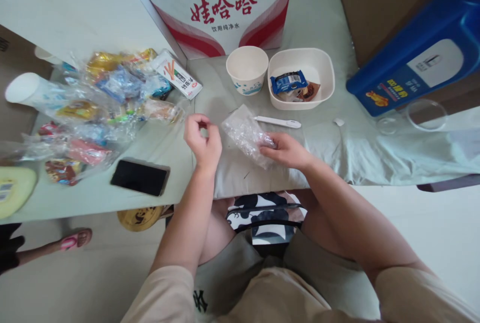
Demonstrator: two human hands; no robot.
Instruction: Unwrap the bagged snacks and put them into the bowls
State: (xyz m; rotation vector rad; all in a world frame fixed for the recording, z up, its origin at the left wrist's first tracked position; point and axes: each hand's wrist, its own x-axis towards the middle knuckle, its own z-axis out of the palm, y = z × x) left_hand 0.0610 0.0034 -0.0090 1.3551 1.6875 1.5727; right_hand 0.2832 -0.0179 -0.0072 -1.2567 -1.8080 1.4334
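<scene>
My right hand [282, 149] pinches the lower right side of a clear, crinkled plastic bag [245, 133] over the cloth-covered table. To the left of the bag, my left hand [203, 140] is raised with its fingers curled in; whether something small is between the fingertips cannot be made out. A white utility knife [278, 122] lies just behind the bag. Behind it stand a white paper cup [247, 70] and a white rectangular bowl [328, 80], which holds a blue packet [288, 82] and a brown wrapped piece.
Many wrapped snacks [120, 83] and a snack box [178, 74] are heaped at the left, near a black phone [140, 177]. A large white carton [221, 8] stands behind. At the right are a blue bottle [416, 48] and a clear cup [426, 115]. Another person's foot [77, 239] shows lower left.
</scene>
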